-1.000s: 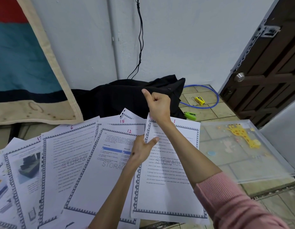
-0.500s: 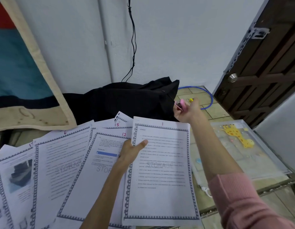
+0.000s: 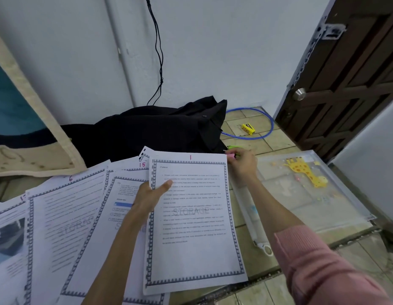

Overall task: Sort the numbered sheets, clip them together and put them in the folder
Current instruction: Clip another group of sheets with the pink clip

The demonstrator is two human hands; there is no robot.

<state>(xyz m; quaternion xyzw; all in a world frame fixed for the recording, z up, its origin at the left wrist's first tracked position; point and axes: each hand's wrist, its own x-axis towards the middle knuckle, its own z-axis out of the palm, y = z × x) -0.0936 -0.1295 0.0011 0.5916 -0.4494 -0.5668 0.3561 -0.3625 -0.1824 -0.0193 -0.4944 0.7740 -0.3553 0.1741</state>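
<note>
The sheet numbered 1 (image 3: 195, 223) lies on top of the spread, its left edge pinched by my left hand (image 3: 150, 194), thumb on the printed face. My right hand (image 3: 243, 164) holds a small pink clip (image 3: 230, 156) right at that sheet's top right corner. More numbered sheets fan out to the left, among them 15 (image 3: 129, 170) and 6 (image 3: 65, 216). The clear plastic folder (image 3: 305, 194) with a yellow giraffe print lies flat to the right of the sheets.
A black cloth (image 3: 151, 130) is heaped behind the sheets against the white wall. On the tiled floor beyond lie a blue cable loop (image 3: 268, 122), a yellow object (image 3: 248, 129) and a green one (image 3: 232, 147). A dark door (image 3: 349, 84) stands at the right.
My right hand left the top of sheet 1, reached out to the right and came back to the sheet's top right corner with a pink clip. My left hand kept its hold.
</note>
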